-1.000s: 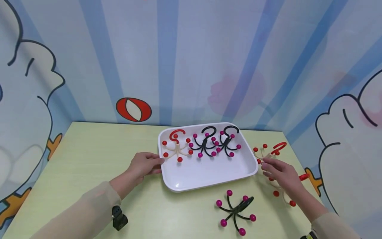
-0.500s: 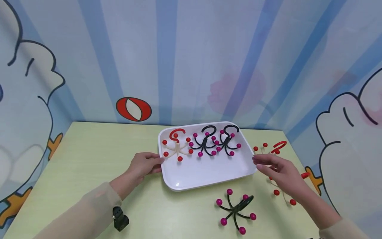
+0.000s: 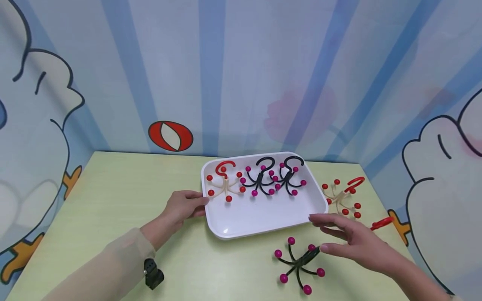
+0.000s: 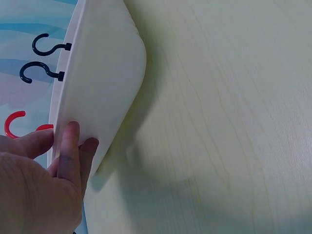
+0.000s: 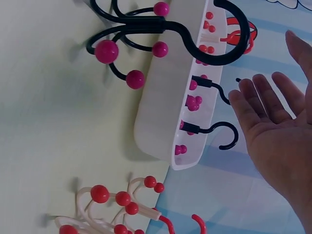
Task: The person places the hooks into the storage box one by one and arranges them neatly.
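A white tray (image 3: 271, 218) stands at the back of the table; my left hand (image 3: 185, 205) pinches its left rim, thumb above and fingers against the outer wall. Inside lie a cream hook with red ball-tipped arms (image 3: 226, 186) and two black hooks with pink ball-tipped arms, one in the middle (image 3: 260, 179) and one on the right (image 3: 288, 177). My right hand (image 3: 357, 240), fingers spread and holding nothing, hovers near the tray's front right corner. Its thumb tip is beside the curved end of another black pink-balled hook (image 3: 301, 261) on the table.
Right of the tray stands a cream hook with red balls (image 3: 340, 196). Another hook's red end (image 3: 382, 223) shows behind my right hand, which covers the rest of it. A printed blue cloth wall (image 3: 241, 83) borders the table's back.
My right hand has come from the cream red-balled hook beside the tray, past the tray's right edge, towards the front black hook, its fingers opening wider. The left hand stays on the rim.
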